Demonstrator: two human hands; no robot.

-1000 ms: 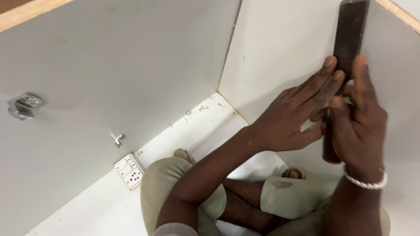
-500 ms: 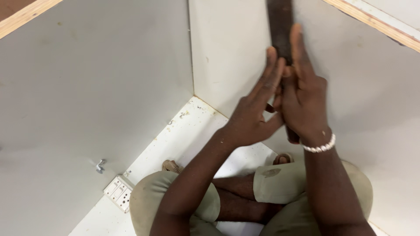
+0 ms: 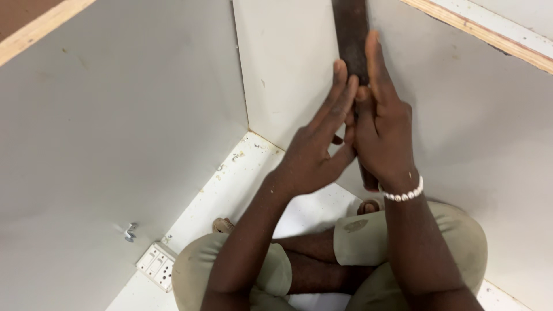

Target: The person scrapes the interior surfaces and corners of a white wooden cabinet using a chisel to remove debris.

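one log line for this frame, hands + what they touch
left hand: flat against dark strip | right hand: pressing strip to white panel | person seated cross-legged

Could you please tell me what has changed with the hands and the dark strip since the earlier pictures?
The view swung right, so the dark strip and both hands now sit nearer the frame's centre. The left hand has flattened, its fingers stretched up along the strip; the right hand still presses the strip to the white panel. Unchanged: the person sits cross-legged, bead bracelet on the wrist, switch plate on the floor.
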